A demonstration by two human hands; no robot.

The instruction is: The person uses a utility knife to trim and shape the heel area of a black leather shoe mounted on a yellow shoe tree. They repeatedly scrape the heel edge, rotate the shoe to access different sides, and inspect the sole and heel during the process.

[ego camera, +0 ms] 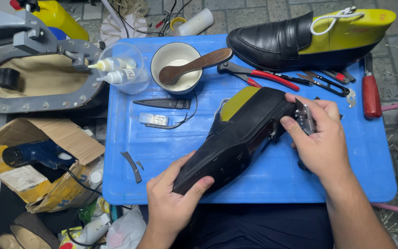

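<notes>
A black shoe on a yellow last (pixel 240 138) lies sole up across the blue tray (pixel 162 152). My left hand (pixel 173 198) grips its toe end near the tray's front edge. My right hand (pixel 318 138) is closed around a metal plier-like tool (pixel 304 117), whose jaws meet the shoe's heel end. A second black loafer on a yellow last (pixel 300 39) rests at the tray's far right.
A white bowl with a wooden-handled tool (pixel 178 69), a clear cup of small glue bottles (pixel 120 69), red-handled pliers (pixel 263 76), a red-handled awl (pixel 371 94), a lighter (pixel 154 120) and a rasp (pixel 162 103) lie on the tray. A grey machine (pixel 33 74) and a cardboard box (pixel 38 161) sit left.
</notes>
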